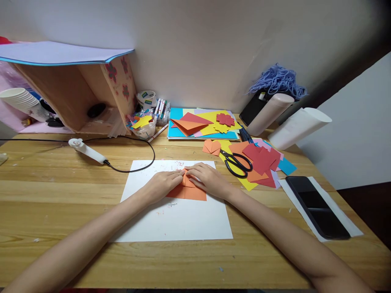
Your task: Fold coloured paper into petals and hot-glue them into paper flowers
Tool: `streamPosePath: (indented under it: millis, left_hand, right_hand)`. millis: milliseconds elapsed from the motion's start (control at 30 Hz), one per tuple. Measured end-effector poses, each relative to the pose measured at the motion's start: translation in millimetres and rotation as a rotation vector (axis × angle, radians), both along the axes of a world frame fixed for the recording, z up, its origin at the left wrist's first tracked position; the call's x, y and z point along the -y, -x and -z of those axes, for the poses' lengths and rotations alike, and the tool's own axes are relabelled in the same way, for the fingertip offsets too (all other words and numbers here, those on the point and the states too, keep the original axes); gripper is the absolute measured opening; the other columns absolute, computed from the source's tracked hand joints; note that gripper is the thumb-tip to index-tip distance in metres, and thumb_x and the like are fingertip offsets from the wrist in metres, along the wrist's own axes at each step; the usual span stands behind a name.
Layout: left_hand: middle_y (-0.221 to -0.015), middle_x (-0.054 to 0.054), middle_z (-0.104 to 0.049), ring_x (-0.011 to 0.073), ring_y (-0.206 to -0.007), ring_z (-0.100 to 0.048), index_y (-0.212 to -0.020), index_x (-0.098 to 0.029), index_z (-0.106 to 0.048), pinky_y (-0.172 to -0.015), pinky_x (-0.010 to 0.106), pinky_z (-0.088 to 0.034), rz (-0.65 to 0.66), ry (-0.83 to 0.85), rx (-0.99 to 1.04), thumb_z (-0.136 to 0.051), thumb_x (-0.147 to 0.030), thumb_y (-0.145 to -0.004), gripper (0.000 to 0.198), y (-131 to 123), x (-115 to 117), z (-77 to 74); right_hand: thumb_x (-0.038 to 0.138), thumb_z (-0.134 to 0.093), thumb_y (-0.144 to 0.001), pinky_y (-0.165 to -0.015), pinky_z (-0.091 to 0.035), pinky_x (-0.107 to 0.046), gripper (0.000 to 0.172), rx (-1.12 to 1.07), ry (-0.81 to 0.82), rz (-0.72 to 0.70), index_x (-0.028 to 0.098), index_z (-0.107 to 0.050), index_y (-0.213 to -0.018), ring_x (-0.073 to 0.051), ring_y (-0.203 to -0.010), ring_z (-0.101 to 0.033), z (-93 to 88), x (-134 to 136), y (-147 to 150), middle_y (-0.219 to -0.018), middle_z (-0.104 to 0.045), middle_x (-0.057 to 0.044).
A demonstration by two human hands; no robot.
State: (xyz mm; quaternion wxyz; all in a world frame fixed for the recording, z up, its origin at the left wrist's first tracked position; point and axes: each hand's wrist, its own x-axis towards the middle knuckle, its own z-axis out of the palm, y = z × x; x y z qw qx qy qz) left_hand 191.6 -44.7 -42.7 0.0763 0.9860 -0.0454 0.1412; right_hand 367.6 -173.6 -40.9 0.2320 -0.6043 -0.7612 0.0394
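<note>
Fingers (pixel 177 175) of the left hand (pixel 160 186) lay close together on a folded piece of orange paper (pixel 189 194), and those of the right hand (pixel 210 179) curved onto it from the other side, slightly apart; whether either hand pinched it could not be told.

Along the far edge of the wooden surface (pixel 45 195), left of middle, a clear tub (pixel 148 132) held colourful paper scraps (pixel 142 122), with a clear box of markers (pixel 160 107) just beside it. Toward the far left corner, white paper cups (pixel 21 101) stood nested and tilted, near an open-fronted cardboard box (pixel 73 87) with a round black object (pixel 96 110) inside. Toward the far right corner, a black container (pixel 252 108) had blue yarn (pixel 277 81) over its top.

The orange paper lay on a white sheet (pixel 171 224) near the surface's middle. Its near part was a flat, straight-edged band; above that, a smaller folded layer showed a vertical crease, partly covered by the hands.

A strip of wood (pixel 171 264) ran between the white sheet and the near edge, crossed by both forearms (pixel 113 215). Toward the left edge, a white device (pixel 90 151) trailed a black cord (pixel 154 154). Toward the right edge, black scissors (pixel 227 156) rested on coloured paper (pixel 259 160), and a phone (pixel 314 203) lay on a white tissue (pixel 334 205).
</note>
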Motion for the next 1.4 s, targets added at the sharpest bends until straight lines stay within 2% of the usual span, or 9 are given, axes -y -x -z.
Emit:
streamPosePath:
  millis: [100,467,600,700,833,933,1067,1200,1400]
  left_hand:
    - [-0.116,0.012,-0.058,0.0175,-0.107,-0.055,-0.107,-0.015,-0.052,-0.086,0.031,-0.049,0.002,0.020,-0.003,-0.039,-0.010,-0.084,0.027,-0.4,1.1,-1.9]
    - [-0.117,0.013,-0.057,0.0199,-0.109,-0.054,-0.103,-0.014,-0.054,-0.088,0.033,-0.047,-0.045,-0.018,-0.089,-0.041,-0.007,-0.082,0.026,-0.7,7.5,-10.1]
    - [-0.116,0.019,-0.056,0.0259,-0.109,-0.053,-0.097,-0.009,-0.055,-0.088,0.040,-0.045,-0.169,-0.170,-0.106,-0.038,-0.001,-0.078,0.027,0.5,29.8,-8.4]
    - [-0.114,0.022,-0.057,0.0269,-0.109,-0.053,-0.092,-0.006,-0.056,-0.092,0.042,-0.042,-0.272,-0.317,-0.057,-0.031,0.001,-0.077,0.030,1.8,47.4,-3.8]
    - [-0.107,0.024,-0.060,0.0276,-0.100,-0.058,-0.085,-0.004,-0.058,-0.091,0.040,-0.042,-0.303,-0.532,-0.027,-0.030,-0.001,-0.077,0.030,3.7,58.7,-0.4]
    - [-0.099,0.024,-0.063,0.0291,-0.097,-0.060,-0.082,-0.004,-0.059,-0.090,0.041,-0.041,-0.297,-0.624,-0.033,-0.032,0.000,-0.075,0.027,5.7,61.8,-1.1]
    - [-0.085,0.022,-0.066,0.0295,-0.087,-0.063,-0.076,-0.006,-0.058,-0.082,0.043,-0.044,-0.308,-0.618,-0.077,-0.033,0.002,-0.075,0.027,7.2,63.6,-3.6]
    - [-0.072,0.016,-0.067,0.0272,-0.077,-0.065,-0.072,-0.010,-0.057,-0.070,0.040,-0.046,-0.283,-0.584,-0.093,-0.033,0.004,-0.076,0.028,5.9,61.5,-5.9]
    - [-0.059,0.009,-0.062,0.0214,-0.060,-0.063,-0.074,-0.007,-0.058,-0.081,0.041,-0.043,-0.306,-0.539,-0.093,-0.038,0.007,-0.074,0.025,7.1,65.7,-5.9]
  right_hand:
    - [0.022,-0.043,-0.087,-0.080,-0.045,-0.035,0.022,0.003,-0.003,0.004,0.021,-0.055,-0.106,-0.018,-0.095,-0.052,-0.2,0.2,0.4,-0.103,-0.062,-0.006]
    - [0.020,-0.040,-0.089,-0.079,-0.044,-0.034,0.023,0.114,-0.005,-0.021,0.022,-0.059,-0.101,-0.019,-0.098,-0.050,-2.6,2.4,0.2,-0.108,-0.060,-0.007]
    - [0.019,-0.040,-0.088,-0.078,-0.044,-0.035,0.021,0.133,-0.021,-0.012,0.021,-0.060,-0.095,-0.019,-0.098,-0.050,-1.8,1.6,0.7,-0.109,-0.059,-0.008]
    - [0.018,-0.041,-0.088,-0.078,-0.044,-0.034,0.021,0.132,-0.027,-0.006,0.021,-0.061,-0.093,-0.019,-0.098,-0.049,-1.3,1.0,1.7,-0.110,-0.059,-0.007]
    - [0.018,-0.041,-0.088,-0.076,-0.044,-0.034,0.021,0.120,-0.023,0.010,0.021,-0.062,-0.092,-0.019,-0.096,-0.050,-2.7,1.5,3.2,-0.108,-0.060,-0.006]
    - [0.018,-0.042,-0.087,-0.076,-0.044,-0.033,0.020,0.116,-0.016,0.010,0.021,-0.062,-0.092,-0.019,-0.096,-0.050,-3.1,2.1,3.0,-0.108,-0.060,-0.007]
    - [0.022,-0.044,-0.087,-0.078,-0.043,-0.033,0.018,0.079,-0.015,0.027,0.020,-0.061,-0.092,-0.019,-0.096,-0.050,0.0,1.8,4.5,-0.109,-0.060,-0.006]
    - [0.028,-0.046,-0.087,-0.078,-0.043,-0.034,0.017,0.018,-0.025,0.134,0.020,-0.061,-0.087,-0.019,-0.095,-0.050,4.4,0.3,12.5,-0.106,-0.062,-0.005]
    - [0.031,-0.052,-0.083,-0.076,-0.042,-0.034,0.015,-0.010,-0.001,0.201,0.019,-0.060,-0.082,-0.020,-0.093,-0.051,2.3,-0.2,20.9,-0.102,-0.063,-0.006]
